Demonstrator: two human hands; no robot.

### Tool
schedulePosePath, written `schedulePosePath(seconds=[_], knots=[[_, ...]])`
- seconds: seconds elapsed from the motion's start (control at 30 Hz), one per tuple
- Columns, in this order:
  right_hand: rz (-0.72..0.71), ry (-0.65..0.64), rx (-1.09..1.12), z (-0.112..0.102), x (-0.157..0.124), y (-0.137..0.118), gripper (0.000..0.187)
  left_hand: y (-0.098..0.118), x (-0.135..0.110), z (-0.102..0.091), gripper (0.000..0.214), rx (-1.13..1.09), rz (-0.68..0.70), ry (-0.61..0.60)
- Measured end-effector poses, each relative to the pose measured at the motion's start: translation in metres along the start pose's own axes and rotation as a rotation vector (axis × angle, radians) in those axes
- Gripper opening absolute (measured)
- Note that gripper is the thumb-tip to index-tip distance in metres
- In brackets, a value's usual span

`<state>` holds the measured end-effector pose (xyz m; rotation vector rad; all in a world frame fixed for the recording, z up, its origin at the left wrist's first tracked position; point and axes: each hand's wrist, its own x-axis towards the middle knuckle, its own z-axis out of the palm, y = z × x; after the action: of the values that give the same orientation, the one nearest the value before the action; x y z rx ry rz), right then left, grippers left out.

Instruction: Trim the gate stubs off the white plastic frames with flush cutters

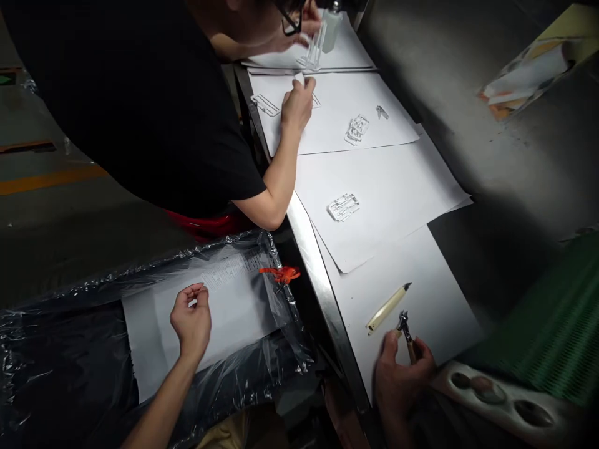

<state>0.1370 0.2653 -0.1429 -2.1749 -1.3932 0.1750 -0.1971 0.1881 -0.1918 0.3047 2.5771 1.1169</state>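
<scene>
My left hand (191, 318) is over a white paper sheet (154, 324) in a plastic-lined bin (88, 305). Its thumb and fingertips are pinched together, and whatever they may hold is too small to make out. Beyond the fingertips, small thin pieces (229, 271) lie in a row on that sheet. On the worktable, my right hand (405, 377) is wrapped around the handles of a pair of nippers (403, 323), whose jaws point away from me. A cream-handled knife (387, 309) with a dark tip rests on the white paper just beyond the nippers.
A co-worker (154, 93) leans over the table's far end, handling clear frame-like parts. Stacked flat parts (344, 207) lie mid-table, with another pile (356, 129) farther off. An orange tie (283, 273) sits at the bin's edge. Green ribbed material (547, 318) is at right.
</scene>
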Motion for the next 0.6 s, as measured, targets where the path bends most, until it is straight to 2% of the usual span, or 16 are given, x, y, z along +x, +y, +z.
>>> schedulePosePath(seconds=[0.03, 0.1, 0.17, 0.23, 0.3, 0.37, 0.6], knots=[[0.028, 0.05, -0.013, 0.0, 0.001, -0.001, 0.064, -0.024, 0.019, 0.007, 0.026, 0.049, -0.138, -0.009], [0.058, 0.092, -0.034, 0.001, 0.001, 0.0, 0.061, -0.062, 0.055, 0.034, 0.031, 0.146, -0.387, -0.033], [0.053, 0.086, -0.065, 0.002, 0.001, 0.004, 0.06, -0.087, 0.081, 0.065, 0.04, 0.233, -0.571, -0.039], [0.044, 0.096, -0.096, 0.003, 0.0, 0.012, 0.061, -0.105, 0.097, 0.092, 0.048, 0.298, -0.686, -0.025], [0.03, 0.124, -0.101, 0.005, 0.0, 0.019, 0.061, -0.117, 0.105, 0.109, 0.054, 0.332, -0.743, -0.019], [0.013, 0.135, -0.099, 0.006, 0.0, 0.022, 0.061, -0.125, 0.109, 0.117, 0.055, 0.341, -0.761, -0.028], [-0.014, 0.118, -0.104, 0.005, 0.0, 0.012, 0.055, -0.125, 0.114, 0.123, 0.038, 0.258, -0.704, -0.077]])
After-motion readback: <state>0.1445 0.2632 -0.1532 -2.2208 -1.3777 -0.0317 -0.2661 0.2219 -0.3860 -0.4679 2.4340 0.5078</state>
